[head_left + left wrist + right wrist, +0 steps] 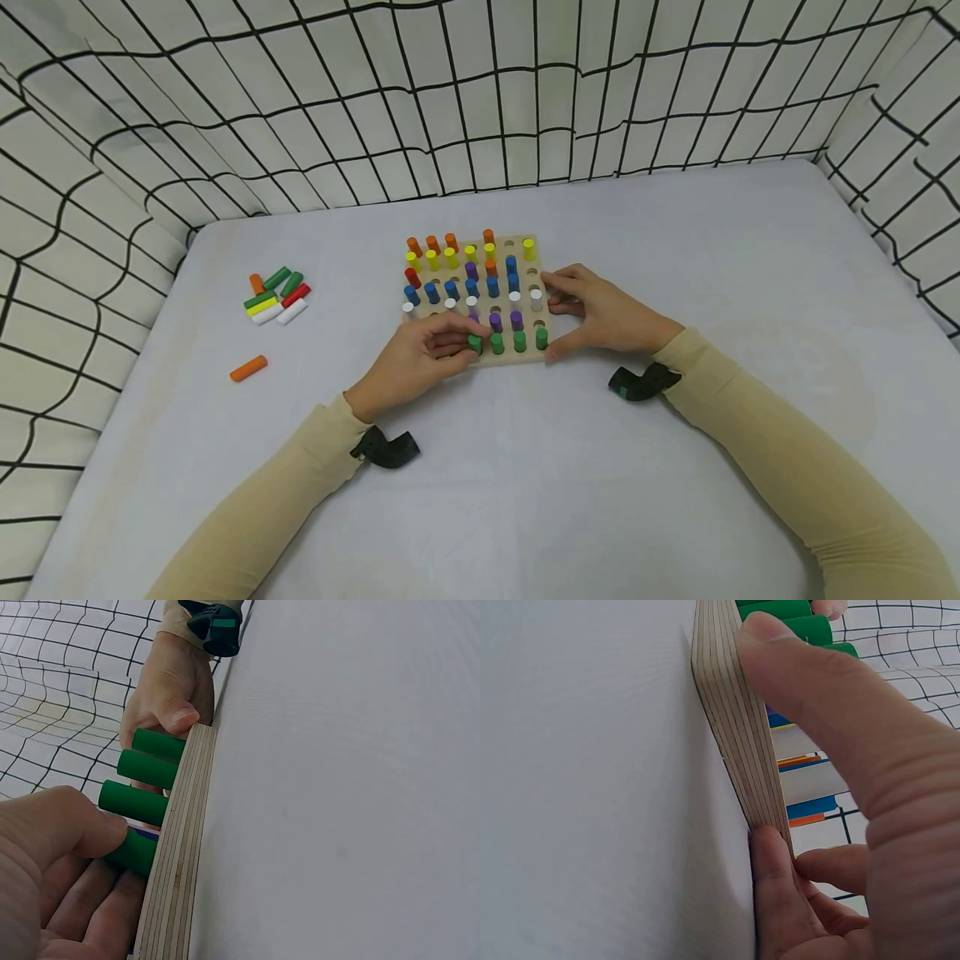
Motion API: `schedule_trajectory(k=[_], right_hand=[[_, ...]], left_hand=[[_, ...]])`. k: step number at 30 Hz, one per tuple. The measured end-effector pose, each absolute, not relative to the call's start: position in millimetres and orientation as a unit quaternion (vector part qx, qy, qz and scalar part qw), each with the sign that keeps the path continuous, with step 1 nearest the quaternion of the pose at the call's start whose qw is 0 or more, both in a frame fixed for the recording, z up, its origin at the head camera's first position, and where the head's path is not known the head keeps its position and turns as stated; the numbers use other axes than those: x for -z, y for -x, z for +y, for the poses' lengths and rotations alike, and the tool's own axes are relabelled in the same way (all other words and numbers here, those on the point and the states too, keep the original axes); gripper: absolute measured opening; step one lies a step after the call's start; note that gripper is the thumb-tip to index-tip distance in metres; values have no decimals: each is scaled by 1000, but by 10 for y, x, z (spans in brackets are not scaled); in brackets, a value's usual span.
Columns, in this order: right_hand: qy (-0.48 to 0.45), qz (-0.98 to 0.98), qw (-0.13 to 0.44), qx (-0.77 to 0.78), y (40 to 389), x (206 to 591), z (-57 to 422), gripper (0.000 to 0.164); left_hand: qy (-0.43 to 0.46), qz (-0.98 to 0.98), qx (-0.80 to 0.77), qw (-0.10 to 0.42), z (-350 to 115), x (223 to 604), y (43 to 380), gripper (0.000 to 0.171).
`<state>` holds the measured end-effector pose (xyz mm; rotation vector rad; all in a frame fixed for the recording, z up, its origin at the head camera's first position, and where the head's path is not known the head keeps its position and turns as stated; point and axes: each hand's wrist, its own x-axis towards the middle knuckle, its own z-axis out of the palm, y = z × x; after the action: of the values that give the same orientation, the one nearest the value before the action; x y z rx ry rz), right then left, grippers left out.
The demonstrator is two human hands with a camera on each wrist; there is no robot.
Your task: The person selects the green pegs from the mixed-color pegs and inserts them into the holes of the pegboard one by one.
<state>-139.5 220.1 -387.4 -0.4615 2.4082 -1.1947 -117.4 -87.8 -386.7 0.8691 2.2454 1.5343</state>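
"While your left hand (417, 357) pinches a green peg (476, 342), where does that peg sit?"

"Between your left thumb and fingers, at the near edge of the pegboard (177, 847); its seating depth cannot be told. From those fingertips, three matching pegs (497, 343) run toward your right thumb. Your right hand (603, 315) holds the board's side, thumb at the near corner."

"How does it handle?"

"Probably light, stiff and sturdy, though its smooth, round side may roll or slip; you best grasp it near the top."
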Motion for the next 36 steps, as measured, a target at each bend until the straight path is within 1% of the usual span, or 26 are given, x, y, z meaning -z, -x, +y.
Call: schedule_trajectory(k=[14, 22, 36], right_hand=[[167, 864, 203, 429, 1406, 3879, 2214, 122], [167, 863, 204, 431, 1406, 3887, 2212, 121], [168, 860, 203, 437, 1407, 3922, 2220, 122]], left_hand=[[-288, 780, -536, 147, -863, 3850, 1179, 30], [-279, 773, -547, 159, -879, 3832, 1171, 32], [-288, 749, -575, 160, -923, 3788, 1165, 36]])
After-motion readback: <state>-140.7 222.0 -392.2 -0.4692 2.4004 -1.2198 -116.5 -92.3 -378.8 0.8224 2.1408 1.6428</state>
